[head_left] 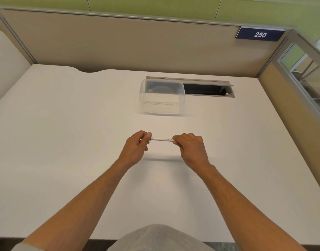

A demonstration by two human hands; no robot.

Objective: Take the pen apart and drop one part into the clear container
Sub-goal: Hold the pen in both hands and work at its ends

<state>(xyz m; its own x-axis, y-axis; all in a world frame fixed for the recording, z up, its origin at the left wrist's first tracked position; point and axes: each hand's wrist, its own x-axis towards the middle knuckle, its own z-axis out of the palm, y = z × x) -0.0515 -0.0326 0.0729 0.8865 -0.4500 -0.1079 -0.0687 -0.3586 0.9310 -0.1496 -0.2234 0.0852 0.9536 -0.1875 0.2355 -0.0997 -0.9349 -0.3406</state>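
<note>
Left hand [137, 144] and right hand [189, 144] each kept a grip clamped on one end of the pen [161, 139], held level mid-worktop [65, 142], we judged, for pulling apart; clear container [161, 98] waited toward the far edge.

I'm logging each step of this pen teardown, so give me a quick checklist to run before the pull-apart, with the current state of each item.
1. Left hand grips one end of the pen: ok.
2. Right hand grips the other end: ok.
3. Pen held level above the desk, not resting on it: ok.
4. Pen already separated: not ok, it looks to be in one piece.
5. Clear container lidless and ready to receive a part: ok, it seems open.
6. Which end comes off: cannot tell, fingers hide both ends.
</note>
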